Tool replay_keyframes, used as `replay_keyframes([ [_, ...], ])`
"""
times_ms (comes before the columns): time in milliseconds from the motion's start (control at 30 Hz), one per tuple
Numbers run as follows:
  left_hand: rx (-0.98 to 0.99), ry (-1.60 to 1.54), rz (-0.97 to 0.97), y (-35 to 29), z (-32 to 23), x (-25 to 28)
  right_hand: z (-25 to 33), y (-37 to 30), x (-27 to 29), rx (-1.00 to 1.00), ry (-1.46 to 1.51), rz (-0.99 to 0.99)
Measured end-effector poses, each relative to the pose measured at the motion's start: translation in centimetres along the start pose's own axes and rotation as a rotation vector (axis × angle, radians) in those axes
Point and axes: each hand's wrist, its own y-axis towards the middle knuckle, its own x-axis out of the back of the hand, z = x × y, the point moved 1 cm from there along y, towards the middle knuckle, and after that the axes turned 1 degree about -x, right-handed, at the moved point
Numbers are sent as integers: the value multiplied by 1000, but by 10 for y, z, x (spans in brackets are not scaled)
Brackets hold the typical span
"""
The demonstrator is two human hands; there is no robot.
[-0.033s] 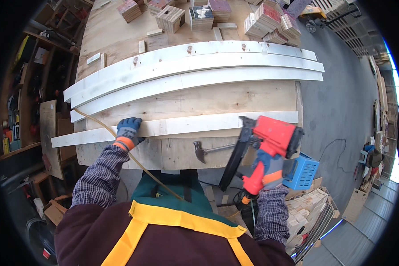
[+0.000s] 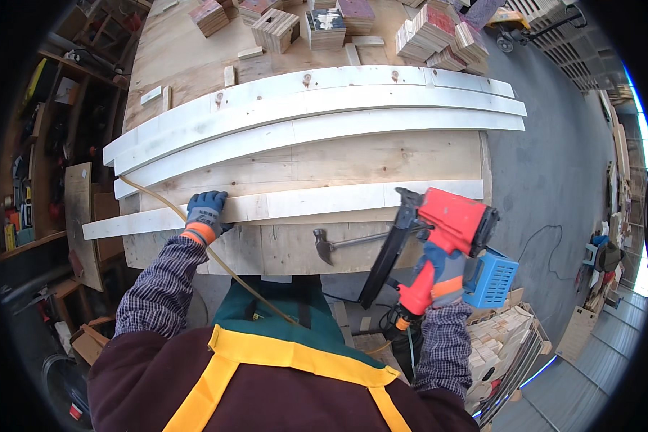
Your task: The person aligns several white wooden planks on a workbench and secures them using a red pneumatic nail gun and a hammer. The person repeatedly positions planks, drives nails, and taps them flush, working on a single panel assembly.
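A long pale wooden board (image 2: 317, 201) lies across the bench in front of me. My left hand (image 2: 207, 212), in a blue and grey glove, is closed over the board left of its middle. Beside that wrist a thin yellowish hose (image 2: 227, 268) runs down toward my apron. My right hand (image 2: 443, 270), gloved alike, grips the handle of a red and black nail gun (image 2: 450, 217). The gun's black nose is over the board's right part; whether it touches the wood I cannot tell. A claw hammer (image 2: 349, 241) lies on the bench between my hands.
Several long white boards (image 2: 317, 97) lie side by side farther back. Stacks of wood blocks (image 2: 276, 31) stand at the far end. A blue plastic crate (image 2: 493, 279) is beyond the bench's right corner, near a crate of wood offcuts (image 2: 500, 342). Shelves with tools (image 2: 47, 151) stand at left.
The nail gun has shifted slightly to the right in my right hand. My left hand has slid a little to the left on the board.
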Motion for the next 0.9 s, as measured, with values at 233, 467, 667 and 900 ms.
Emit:
replay_keyframes([
  [233, -369, -87, -298, 22, -85, 12, -3, 7, 8, -32, 14, -13],
  [467, -301, -93, -175, 36, -98, -3, -14, 15, -23, -107, -94, 89],
  [667, -305, -131, -179, 44, -98, -7, -20, 17, -32, -85, -297, 39],
  [900, -278, -98, -144, 46, -93, -13, -7, 17, 28, 6, 99, -124],
])
